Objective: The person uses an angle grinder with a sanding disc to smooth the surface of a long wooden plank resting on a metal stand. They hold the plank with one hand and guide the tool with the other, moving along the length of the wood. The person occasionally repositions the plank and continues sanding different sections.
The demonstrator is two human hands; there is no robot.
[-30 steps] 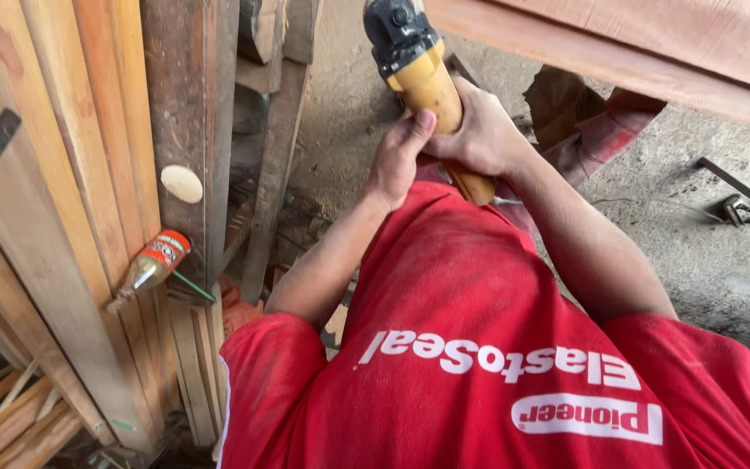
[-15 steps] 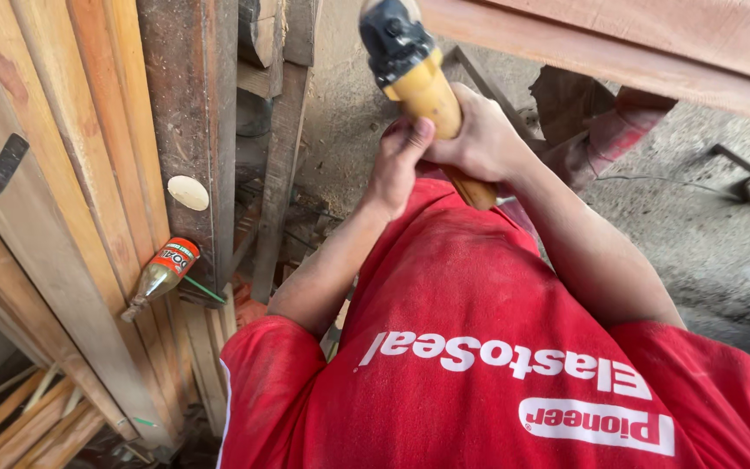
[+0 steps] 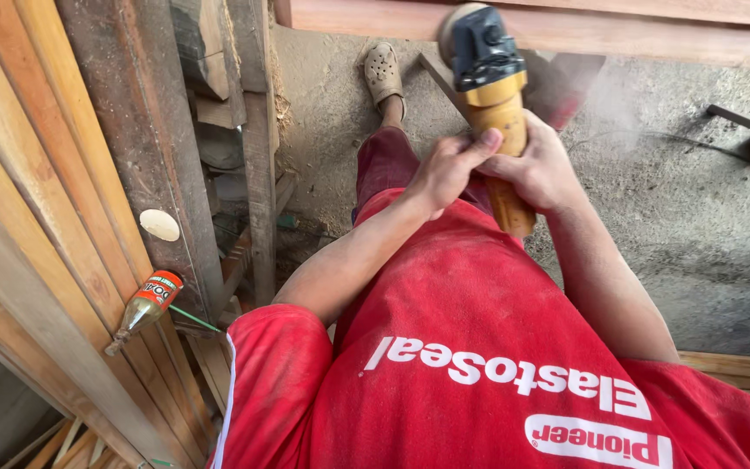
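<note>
Yellow plastic is showing between the fingers: both hands are clamping the yellow-bodied angle grinder point(image 3: 492, 113), the left hand point(image 3: 446, 169) wrapping its barrel from one side, the right hand point(image 3: 538, 169) gripping just beside it. Its black head is pressing against the lower edge of the long reddish wooden beam point(image 3: 566, 30), dust drifting over open concrete floor point(image 3: 696, 200) beyond. Among leaning planks point(image 3: 36, 217), a small brown bottle with a red label point(image 3: 145, 306) is lying tilted.
</note>
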